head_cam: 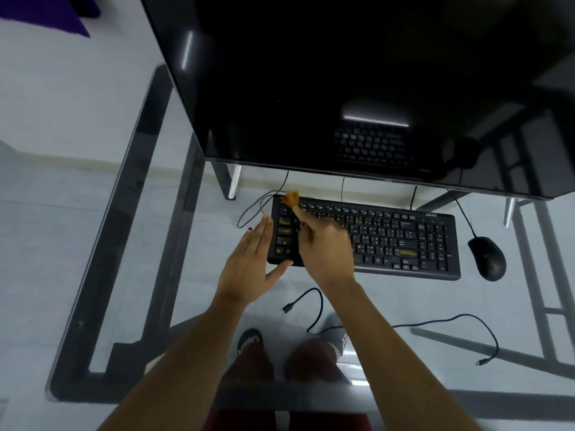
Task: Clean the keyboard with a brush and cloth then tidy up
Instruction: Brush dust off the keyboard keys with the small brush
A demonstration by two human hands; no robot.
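A black keyboard lies on a glass desk, below a large dark monitor. My right hand is closed around a small brush. Its pale orange bristles rest on the keyboard's far left corner. My left hand lies flat with fingers straight against the keyboard's left edge, thumb at the near left corner. No cloth is visible.
A black mouse sits right of the keyboard. A loose black cable with a plug lies on the glass near me and runs off to the right. Thin cables loop behind the keyboard's left corner. The monitor overhangs the desk's far side.
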